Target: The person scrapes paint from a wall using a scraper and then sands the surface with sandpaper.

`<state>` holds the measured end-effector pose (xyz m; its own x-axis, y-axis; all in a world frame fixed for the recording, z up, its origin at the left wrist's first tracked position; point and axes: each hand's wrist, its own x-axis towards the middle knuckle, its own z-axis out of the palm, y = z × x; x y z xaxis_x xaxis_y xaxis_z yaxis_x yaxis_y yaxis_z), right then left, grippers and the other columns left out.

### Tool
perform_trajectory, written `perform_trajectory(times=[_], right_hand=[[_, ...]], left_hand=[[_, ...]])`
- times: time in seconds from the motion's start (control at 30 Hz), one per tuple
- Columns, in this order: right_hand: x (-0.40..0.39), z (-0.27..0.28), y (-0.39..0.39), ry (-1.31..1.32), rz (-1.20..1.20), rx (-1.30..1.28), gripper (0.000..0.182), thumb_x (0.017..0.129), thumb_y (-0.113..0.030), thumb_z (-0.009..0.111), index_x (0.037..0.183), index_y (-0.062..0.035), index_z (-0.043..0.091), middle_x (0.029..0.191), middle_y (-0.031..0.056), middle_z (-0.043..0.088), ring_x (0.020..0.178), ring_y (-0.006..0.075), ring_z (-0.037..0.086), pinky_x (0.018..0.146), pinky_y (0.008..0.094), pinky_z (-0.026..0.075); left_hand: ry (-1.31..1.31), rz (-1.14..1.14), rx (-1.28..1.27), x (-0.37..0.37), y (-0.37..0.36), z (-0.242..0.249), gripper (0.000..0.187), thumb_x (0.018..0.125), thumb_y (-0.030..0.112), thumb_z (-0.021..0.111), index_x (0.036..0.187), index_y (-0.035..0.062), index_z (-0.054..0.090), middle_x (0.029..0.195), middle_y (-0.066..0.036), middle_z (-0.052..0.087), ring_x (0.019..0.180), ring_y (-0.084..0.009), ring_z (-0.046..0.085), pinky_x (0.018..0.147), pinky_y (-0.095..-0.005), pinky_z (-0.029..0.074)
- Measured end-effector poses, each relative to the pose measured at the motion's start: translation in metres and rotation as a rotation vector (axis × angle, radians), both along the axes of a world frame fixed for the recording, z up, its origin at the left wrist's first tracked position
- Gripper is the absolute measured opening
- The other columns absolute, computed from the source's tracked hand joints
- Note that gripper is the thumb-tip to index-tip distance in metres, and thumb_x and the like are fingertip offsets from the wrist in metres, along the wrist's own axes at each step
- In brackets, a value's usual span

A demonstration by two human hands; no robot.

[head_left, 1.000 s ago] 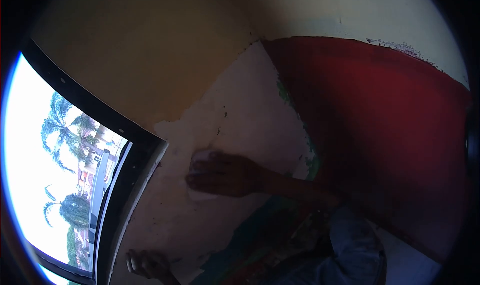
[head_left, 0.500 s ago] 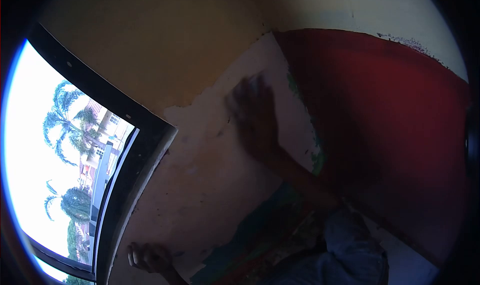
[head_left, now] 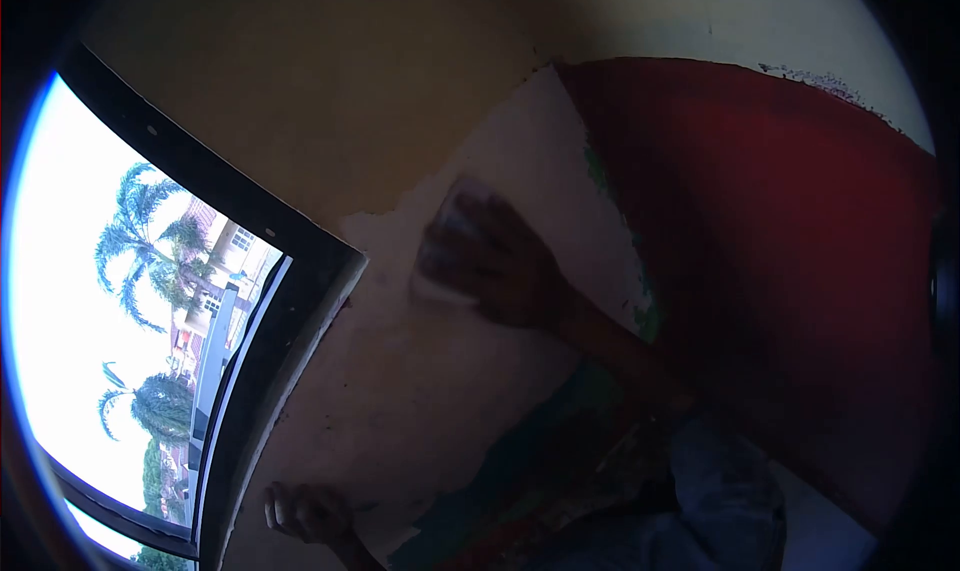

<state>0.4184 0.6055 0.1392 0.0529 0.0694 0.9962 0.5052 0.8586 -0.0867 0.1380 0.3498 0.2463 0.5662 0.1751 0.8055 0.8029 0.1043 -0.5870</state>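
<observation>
My right hand [head_left: 510, 271] presses a pale flat pad or sheet [head_left: 440, 291] against the bare pinkish wall patch [head_left: 390, 371]. Its fingers lie over the piece, whose light edges stick out above and below them; dimness and motion blur hide its exact kind. Lower left, near the window frame, my left hand [head_left: 308, 513] has its fingers curled in front of the same wall. Whatever may be inside those fingers is hidden. The sleeve or clothing [head_left: 725, 481] at the lower right is greyish blue.
A dark window frame [head_left: 320, 261] runs along the left, with palm trees [head_left: 140, 246] outside. Yellowish-brown paint [head_left: 300, 121] covers the wall above, a red area [head_left: 780, 231] lies right, and green-blue paint [head_left: 530, 441] shows below. The view is tilted.
My right hand has swept left and down across the wall, and the pale piece under it now shows. My left hand stays curled in nearly the same place.
</observation>
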Motion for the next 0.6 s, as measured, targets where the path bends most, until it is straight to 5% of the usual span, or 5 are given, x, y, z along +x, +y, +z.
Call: perform_trajectory(times=[0.1,0.17,0.3,0.47,0.6], right_hand=[[-0.026,0.031,0.014,0.328,0.373,-0.165,0.04,0.084,-0.021,0.055,0.122,-0.0091,0.051,0.132,0.0106,0.046,0.123,0.0264,0.042,0.1,0.0397,0.035],[0.042,0.102,-0.078,-0.015,-0.216,-0.138,0.042,0.086,-0.022,0.053,0.126,-0.0094,0.048,0.131,0.0094,0.046,0.125,0.0256,0.04,0.101,0.0405,0.034],[0.024,0.075,-0.069,-0.292,0.092,0.092,0.044,0.082,-0.01,0.049,0.126,-0.0147,0.051,0.138,0.0131,0.039,0.13,0.0375,0.031,0.104,0.0536,0.024],[0.043,0.1,-0.064,0.233,-0.124,-0.167,0.045,0.081,-0.007,0.047,0.125,-0.0139,0.052,0.14,0.0131,0.037,0.132,0.0386,0.027,0.106,0.0555,0.019],[-0.031,0.076,-0.104,-0.475,0.164,0.187,0.043,0.079,-0.011,0.055,0.122,-0.0075,0.054,0.136,0.0144,0.043,0.132,0.0319,0.032,0.107,0.0512,0.021]], left_hand=[[-0.017,-0.002,-0.015,-0.001,-0.003,-0.003,0.013,0.088,0.015,0.054,0.089,0.0029,0.059,0.107,-0.019,0.058,0.102,-0.0366,0.053,0.083,-0.0466,0.044],[-0.007,-0.01,-0.005,-0.002,0.0,-0.001,0.013,0.088,0.016,0.054,0.09,0.0035,0.059,0.108,-0.018,0.057,0.102,-0.0366,0.053,0.084,-0.0466,0.044],[-0.014,-0.016,-0.024,-0.008,-0.002,-0.004,0.014,0.088,0.017,0.055,0.092,0.0039,0.059,0.111,-0.019,0.057,0.103,-0.0365,0.053,0.084,-0.046,0.043],[-0.023,0.04,-0.01,-0.009,-0.002,-0.005,0.014,0.088,0.016,0.055,0.096,0.0048,0.058,0.111,-0.018,0.056,0.104,-0.0362,0.052,0.084,-0.0456,0.044],[-0.023,-0.005,-0.079,-0.015,-0.007,-0.006,0.018,0.086,0.017,0.057,0.101,0.0061,0.057,0.115,-0.018,0.055,0.109,-0.0357,0.05,0.085,-0.0462,0.044]])
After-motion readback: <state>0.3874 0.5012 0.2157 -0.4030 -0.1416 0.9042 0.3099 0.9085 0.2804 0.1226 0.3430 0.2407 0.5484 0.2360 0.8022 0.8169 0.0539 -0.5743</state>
